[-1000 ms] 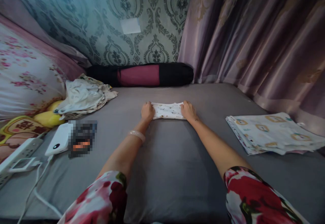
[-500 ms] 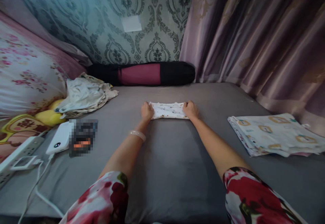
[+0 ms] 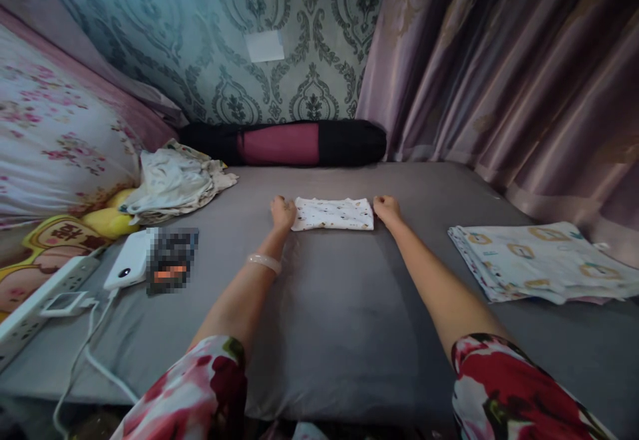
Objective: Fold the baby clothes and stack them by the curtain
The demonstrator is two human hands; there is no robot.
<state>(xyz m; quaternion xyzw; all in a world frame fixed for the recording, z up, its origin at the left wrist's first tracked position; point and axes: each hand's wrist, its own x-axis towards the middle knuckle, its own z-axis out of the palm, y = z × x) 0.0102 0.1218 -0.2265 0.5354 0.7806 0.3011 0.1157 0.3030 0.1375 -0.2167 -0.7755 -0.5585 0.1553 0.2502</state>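
Note:
A white cloth (image 3: 333, 214) with a small dark and yellow print lies folded into a flat, narrow rectangle on the grey bed sheet (image 3: 344, 320). At its left end is my left hand (image 3: 283, 214), fingers curled in and right up against the edge. My right hand (image 3: 388, 209) is closed beside the right end, its curled fingers just off the cloth. Neither hand shows any fabric between the fingers. A pale bangle (image 3: 264, 263) circles my left wrist.
To the right lies a stack of folded printed cloths (image 3: 544, 260). Crumpled pale cloths (image 3: 177, 180) lie at the left. Nearer are a white power bank (image 3: 130, 260), a power strip (image 3: 47, 300) and cables. A black and pink roll (image 3: 282, 144) rests against the wall.
My hands have moved apart, off the two ends of the folded cloth. Its ends, covered by my fingers before, now show. The whole view has shifted slightly.

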